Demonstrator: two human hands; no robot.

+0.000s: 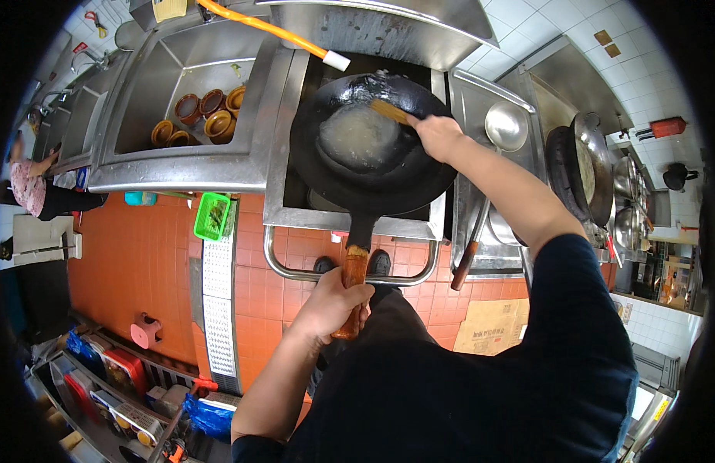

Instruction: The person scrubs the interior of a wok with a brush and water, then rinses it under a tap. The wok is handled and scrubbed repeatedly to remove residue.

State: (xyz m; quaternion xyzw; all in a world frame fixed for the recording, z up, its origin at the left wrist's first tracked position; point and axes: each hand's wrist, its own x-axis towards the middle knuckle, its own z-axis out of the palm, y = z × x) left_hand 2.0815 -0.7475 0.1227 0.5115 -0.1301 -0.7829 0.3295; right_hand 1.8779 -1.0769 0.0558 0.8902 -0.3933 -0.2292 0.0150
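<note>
My left hand (337,307) is closed around the wooden handle of a large black wok (311,168), low in front of my body. Cloudy water (357,133) lies in the bowl of the wok, which rests over a steel-framed sink or stove well. In my right hand (437,136) is a bamboo wok brush (390,111), its bristle end touching the inner wall at the far side of the water. Above the wok's far rim hangs an orange hose (265,30) with a white end (336,60); no flow from it can be made out.
Left of the wok, a steel sink (178,176) holds several brown clay pots (219,124). A steel ladle (506,126) lies on the right counter, near more woks (592,168). A green basket (211,216) is at left, a pink stool (145,330) on the floor. Another person (28,185) stands far left.
</note>
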